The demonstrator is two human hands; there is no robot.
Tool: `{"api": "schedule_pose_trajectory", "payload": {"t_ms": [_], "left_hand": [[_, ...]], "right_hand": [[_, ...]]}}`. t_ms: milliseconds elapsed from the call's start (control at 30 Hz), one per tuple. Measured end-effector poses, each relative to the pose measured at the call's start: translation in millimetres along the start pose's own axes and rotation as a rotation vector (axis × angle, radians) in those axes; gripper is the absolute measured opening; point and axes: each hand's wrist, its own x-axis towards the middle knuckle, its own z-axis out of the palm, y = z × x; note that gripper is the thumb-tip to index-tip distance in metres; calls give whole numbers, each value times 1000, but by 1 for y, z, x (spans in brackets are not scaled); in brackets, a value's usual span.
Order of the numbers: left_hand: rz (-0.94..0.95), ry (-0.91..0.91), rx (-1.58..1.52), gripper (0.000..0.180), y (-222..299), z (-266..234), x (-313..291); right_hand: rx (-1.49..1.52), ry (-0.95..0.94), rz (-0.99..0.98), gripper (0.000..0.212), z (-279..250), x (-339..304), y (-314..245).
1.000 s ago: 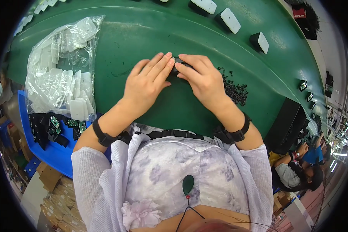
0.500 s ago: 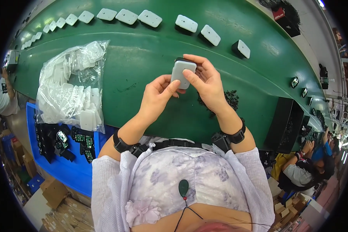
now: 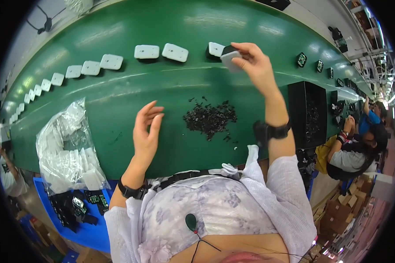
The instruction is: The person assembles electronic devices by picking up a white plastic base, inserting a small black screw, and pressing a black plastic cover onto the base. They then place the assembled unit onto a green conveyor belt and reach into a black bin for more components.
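Observation:
My right hand (image 3: 256,65) is closed on a small black device with a white cover (image 3: 231,60), pinched between thumb and fingers above the far part of the table. Just left of it, and partly hidden behind it, stands another white-topped device (image 3: 215,49). My left hand (image 3: 147,127) holds nothing; its fingers are apart over the green table (image 3: 171,96). Between my two arms lies a loose heap of small black parts (image 3: 208,118). A clear plastic bag of white covers (image 3: 68,151) rests left of my left hand.
A curved row of white-topped devices (image 3: 112,62) runs along the table to the far left. At right stands a black box (image 3: 309,114) of small dark parts. A blue bin (image 3: 85,234) with circuit boards sits at lower left. People (image 3: 351,149) work at the right.
My right hand has carried the device away from me and to the right. My left hand has let go of it and moved left. The heap of black parts has come into fuller view.

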Motion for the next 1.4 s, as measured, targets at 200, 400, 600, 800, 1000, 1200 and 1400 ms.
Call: {"api": "schedule_pose_trajectory", "payload": {"t_ms": [200, 400, 600, 800, 1000, 1200, 1400], "left_hand": [[281, 102, 621, 35, -12, -24, -43], [330, 118, 886, 35, -16, -25, -88], [338, 83, 959, 44, -16, -11, -75], [345, -99, 883, 73, -9, 53, -39], [490, -41, 808, 57, -32, 108, 14], [265, -27, 110, 44, -27, 122, 31], [254, 37, 137, 43, -22, 82, 16]], "right_hand": [[-225, -254, 248, 35, -64, 56, 50], [-294, -529, 325, 29, -73, 94, 63], [-403, -250, 178, 36, -75, 72, 81], [-259, 138, -164, 39, -3, -84, 42], [-494, 229, -117, 39, 59, -148, 49], [-80, 294, -172, 35, 103, -124, 55], [-740, 634, -332, 29, -87, -131, -39]]}}
